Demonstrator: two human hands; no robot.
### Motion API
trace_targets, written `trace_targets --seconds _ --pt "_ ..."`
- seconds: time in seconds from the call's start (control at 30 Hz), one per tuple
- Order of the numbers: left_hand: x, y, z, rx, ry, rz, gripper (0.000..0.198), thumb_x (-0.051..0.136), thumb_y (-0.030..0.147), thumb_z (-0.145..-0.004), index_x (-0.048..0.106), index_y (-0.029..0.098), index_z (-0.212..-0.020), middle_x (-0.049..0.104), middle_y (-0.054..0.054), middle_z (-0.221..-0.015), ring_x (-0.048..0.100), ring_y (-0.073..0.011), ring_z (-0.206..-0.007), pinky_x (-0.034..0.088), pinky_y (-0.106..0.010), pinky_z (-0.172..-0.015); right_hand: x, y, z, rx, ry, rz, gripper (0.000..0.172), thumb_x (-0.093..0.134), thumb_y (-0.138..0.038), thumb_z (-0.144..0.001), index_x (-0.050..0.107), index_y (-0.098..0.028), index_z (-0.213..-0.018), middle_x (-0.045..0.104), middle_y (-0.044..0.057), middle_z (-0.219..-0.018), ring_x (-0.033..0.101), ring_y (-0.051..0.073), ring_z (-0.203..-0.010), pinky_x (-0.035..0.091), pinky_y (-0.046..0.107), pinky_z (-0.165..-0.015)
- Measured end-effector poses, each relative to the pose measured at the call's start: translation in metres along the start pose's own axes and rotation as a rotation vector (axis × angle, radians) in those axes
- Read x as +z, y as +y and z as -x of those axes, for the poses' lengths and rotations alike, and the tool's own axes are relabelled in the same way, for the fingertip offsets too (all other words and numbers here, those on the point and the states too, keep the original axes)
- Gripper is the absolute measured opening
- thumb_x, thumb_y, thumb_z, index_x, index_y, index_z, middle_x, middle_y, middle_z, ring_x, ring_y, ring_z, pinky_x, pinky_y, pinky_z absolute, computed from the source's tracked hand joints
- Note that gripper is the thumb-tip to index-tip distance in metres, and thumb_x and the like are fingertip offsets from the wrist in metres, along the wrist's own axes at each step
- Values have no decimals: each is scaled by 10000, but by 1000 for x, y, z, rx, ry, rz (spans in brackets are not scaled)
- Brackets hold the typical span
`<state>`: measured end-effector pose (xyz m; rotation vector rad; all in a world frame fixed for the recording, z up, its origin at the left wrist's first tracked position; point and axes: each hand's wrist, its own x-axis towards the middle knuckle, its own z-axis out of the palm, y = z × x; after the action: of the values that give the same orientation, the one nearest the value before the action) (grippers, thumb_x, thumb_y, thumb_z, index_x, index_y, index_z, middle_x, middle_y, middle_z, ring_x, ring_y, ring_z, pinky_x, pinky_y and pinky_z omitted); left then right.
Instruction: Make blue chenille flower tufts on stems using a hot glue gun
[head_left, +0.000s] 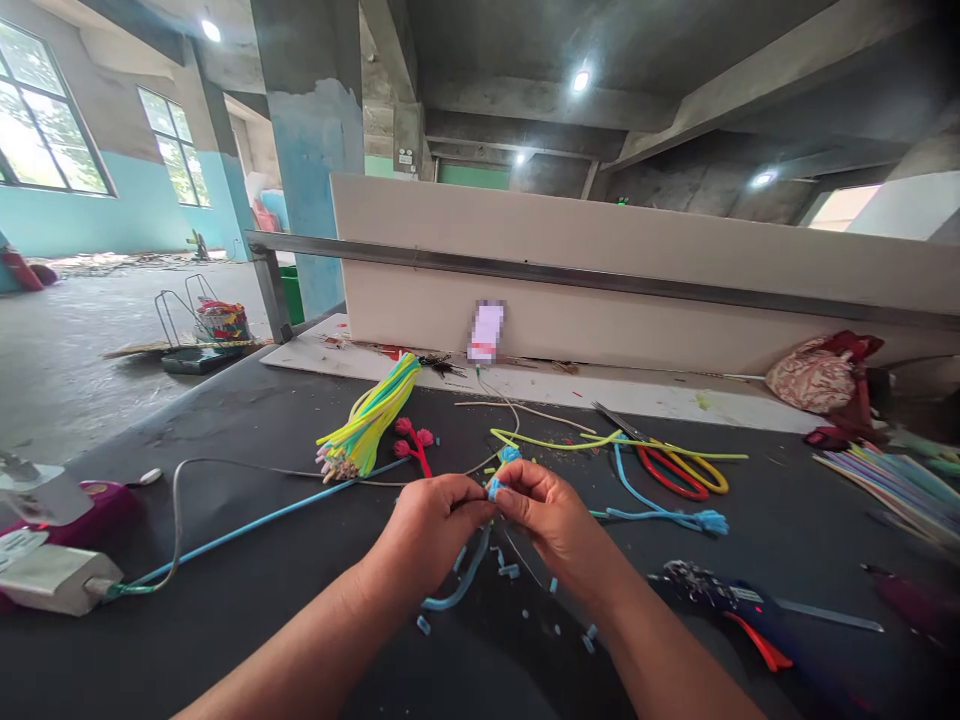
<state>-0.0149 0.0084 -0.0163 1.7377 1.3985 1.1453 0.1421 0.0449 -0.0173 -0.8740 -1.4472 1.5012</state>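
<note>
Your bare left forearm point(311, 635) and right forearm point(656, 645) reach in from the lower edge, slanting inward until the fingertips all but meet. Your left hand point(427, 520) shows its back, thumb and forefinger pinched together. Your right hand point(559, 520) pinches likewise from the other side, its fingers curled.

Soft, fuzzy pile covers the small blue piece point(494, 489) and the yellow bundle point(375, 415) — both matt. The black tabletop point(225, 620) is smooth and dull. The scissors point(646, 446) pair grey metal blades with shiny red and yellow plastic handles; the glue gun point(750, 606) looks like dark plastic. The white charger point(49, 578) has smooth plastic with a slight shine. Behind, the rail point(525, 269) is dull metal — the board point(450, 215) smooth and matt. The patterned bag point(814, 377) looks like creased cloth, and the grey floor point(52, 350) carries a patchy gloss.
</note>
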Motion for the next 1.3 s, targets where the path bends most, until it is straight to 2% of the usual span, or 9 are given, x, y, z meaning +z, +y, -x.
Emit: trace_targets --seconds 0.27,0.33,0.47,0.63,0.8,0.9,1.1,1.2,1.3 --pt "6 1 1 -67 45 -3 226 552 285 -709 559 156 -524 424 35 -503 353 -95 -521 269 -199 -478 2 3 2 21 -33 22 191 727 -328 -686 594 -193 -711 509 -53 -645 445 102 -603 351 236 -581" --pt "4 0 0 -94 30 53 186 558 274 -697 555 155 -554 428 38 -515 355 -92 -519 268 -199 -476 -1 2 3 4 -64 40 198 730 -317 -686 639 -204 -821 544 -34 -713 481 121 -679 377 247 -638" --pt "0 -2 -2 -172 -92 288 118 566 269 -698 562 156 -664 474 42 -545 365 -72 -471 268 -194 -456 -6 -4 4 -19 -132 126 402 700 -272 -719 619 -252 -1112 493 -39 -702 484 116 -678 391 242 -633" --pt "1 2 -5 -254 -195 505 164 631 255 -666 502 158 -699 580 19 -550 432 -64 -430 304 -184 -444 -6 -7 6 -48 -195 102 189 681 -257 -737 665 -227 -923 521 -46 -663 550 119 -618 424 268 -627" --pt "11 0 -4 -220 -39 697 317 728 297 -601 477 175 -752 606 25 -624 587 -126 -561 463 -251 -560 -3 -7 7 -71 -111 88 90 669 -259 -752 648 -213 -827 559 -45 -669 524 111 -625 392 243 -603" --pt "15 -7 -1 -147 68 591 259 700 278 -652 511 181 -800 601 22 -699 588 -121 -619 485 -265 -622 -2 -4 6 -22 -55 -52 95 683 -251 -740 641 -201 -809 568 -42 -692 490 101 -638 373 231 -613" --pt "13 -10 4 96 207 142 126 639 221 -714 582 189 -822 606 -3 -754 565 -121 -675 454 -230 -634 3 0 3 57 -58 -257 143 714 -270 -713 615 -194 -783 530 -41 -692 479 96 -646 380 227 -638" --pt "11 -9 4 213 228 -14 30 592 186 -743 609 188 -767 615 -6 -749 548 -114 -652 440 -225 -628 3 2 2 83 -90 -301 177 740 -283 -695 622 -180 -779 530 -32 -701 480 96 -655 380 228 -641" --pt "10 -8 4 217 240 -30 37 595 188 -744 622 189 -769 625 -6 -752 550 -116 -656 440 -227 -632 3 2 3 72 -114 -322 217 749 -282 -690 631 -182 -842 548 -22 -737 486 98 -678 378 233 -665"
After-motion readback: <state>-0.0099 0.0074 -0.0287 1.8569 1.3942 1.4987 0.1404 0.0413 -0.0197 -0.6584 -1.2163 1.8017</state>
